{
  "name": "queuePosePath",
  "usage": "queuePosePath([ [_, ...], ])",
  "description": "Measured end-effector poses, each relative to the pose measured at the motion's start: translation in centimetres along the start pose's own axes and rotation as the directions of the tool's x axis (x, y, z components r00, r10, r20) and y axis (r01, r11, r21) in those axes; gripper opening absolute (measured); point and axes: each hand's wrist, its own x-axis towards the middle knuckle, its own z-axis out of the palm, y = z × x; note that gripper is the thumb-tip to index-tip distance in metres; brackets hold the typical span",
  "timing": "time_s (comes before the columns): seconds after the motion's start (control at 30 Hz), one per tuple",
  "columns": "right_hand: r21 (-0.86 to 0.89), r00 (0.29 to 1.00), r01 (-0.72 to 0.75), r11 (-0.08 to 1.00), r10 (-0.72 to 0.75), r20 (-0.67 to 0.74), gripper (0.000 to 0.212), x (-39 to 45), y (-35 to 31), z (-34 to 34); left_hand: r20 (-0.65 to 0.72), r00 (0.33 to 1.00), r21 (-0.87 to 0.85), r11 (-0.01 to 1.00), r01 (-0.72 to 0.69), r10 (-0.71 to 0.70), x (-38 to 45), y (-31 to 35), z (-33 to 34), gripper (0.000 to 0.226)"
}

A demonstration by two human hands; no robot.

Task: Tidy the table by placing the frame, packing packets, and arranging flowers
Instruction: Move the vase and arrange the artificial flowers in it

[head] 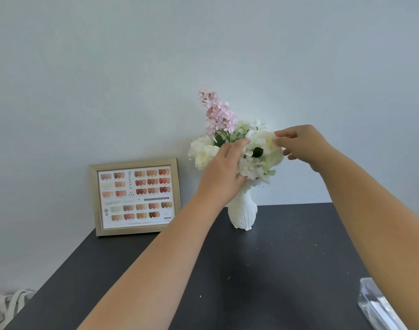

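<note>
A white ribbed vase [242,214] stands at the back of the dark table [263,270] and holds white flowers [261,148] and a pink flower spike [218,113]. My left hand [224,172] reaches into the bunch from the left, fingers on the white blooms and stems. My right hand [301,144] pinches the petals of a white bloom at the bunch's right side. A gold frame [135,197] with a chart of nail colours stands upright against the wall, left of the vase.
A clear plastic box [380,306] lies at the table's front right edge, partly behind my right forearm. A white and grey cloth bag [6,306] sits on the floor at the lower left. A pale wall rises right behind the table.
</note>
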Motion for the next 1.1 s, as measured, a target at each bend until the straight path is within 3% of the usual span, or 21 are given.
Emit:
queuePosePath([
  [0.13,0.129,0.997,0.042,0.991,-0.033,-0.071,0.042,-1.0,2.3,-0.6,-0.027,0.999,-0.126,0.992,0.013,-0.017,-1.8,-1.7,-2.5,0.079],
  [0.2,0.191,0.993,0.017,0.982,0.006,-0.118,0.042,-1.5,3.8,0.0,-0.05,0.974,-0.3,0.934,0.195,-0.219,-2.6,-2.9,-3.0,0.07],
  [0.27,0.277,0.986,-0.066,0.959,0.106,-0.132,0.045,-1.7,4.9,1.4,0.053,0.9,-0.497,0.77,0.4,-0.433,-2.7,-3.7,-2.6,0.068],
  [0.3,0.321,0.984,-0.109,0.941,0.149,-0.1,0.047,-1.9,5.4,2.2,0.104,0.878,-0.536,0.718,0.445,-0.467,-2.6,-3.9,-2.3,0.072],
  [0.43,0.449,0.982,-0.186,0.874,0.16,0.095,0.047,-2.7,6.5,5.4,0.093,0.894,-0.563,0.718,0.41,-0.438,-2.3,-3.7,-1.5,0.077],
  [0.53,0.529,0.979,-0.193,0.826,0.2,0.043,0.045,-2.8,7.7,7.0,-0.038,0.859,-0.63,0.679,0.376,-0.511,-2.3,-4.5,-1.4,0.071],
  [0.6,0.485,0.964,-0.256,0.836,0.255,0.07,0.049,-2.9,9.4,8.0,-0.071,0.72,-0.772,0.495,0.399,-0.69,-3.0,-5.5,-0.9,0.057],
  [0.67,0.356,0.935,-0.351,0.866,0.306,0.18,0.06,-3.3,11.4,9.2,0.062,0.493,-0.881,0.184,0.436,-0.868,-4.1,-6.3,0.2,0.044],
  [0.7,0.285,0.915,-0.387,0.877,0.328,0.234,0.064,-3.6,12.3,9.8,0.156,0.424,-0.869,0.08,0.489,-0.892,-4.9,-6.5,0.9,0.041],
  [0.73,0.232,0.896,-0.411,0.882,0.343,0.283,0.066,-4.0,13.0,10.4,0.249,0.398,-0.818,0.028,0.574,-0.883,-5.7,-6.6,1.7,0.041],
  [0.83,0.196,0.866,-0.425,0.884,0.334,0.372,0.059,-4.9,14.0,12.0,0.467,0.399,-0.596,0.052,0.801,-0.789,-7.9,-6.7,4.6,0.051],
  [0.93,0.219,0.902,-0.376,0.9,0.302,0.308,0.05,-5.4,14.4,13.4,0.564,0.398,-0.418,0.166,0.893,-0.724,-8.9,-6.7,6.9,0.057],
  [1.1,0.212,0.922,-0.341,0.916,0.282,0.263,0.052,-6.4,14.9,15.2,0.59,0.457,-0.459,0.189,0.868,-0.666,-9.6,-6.9,9.0,0.054],
])
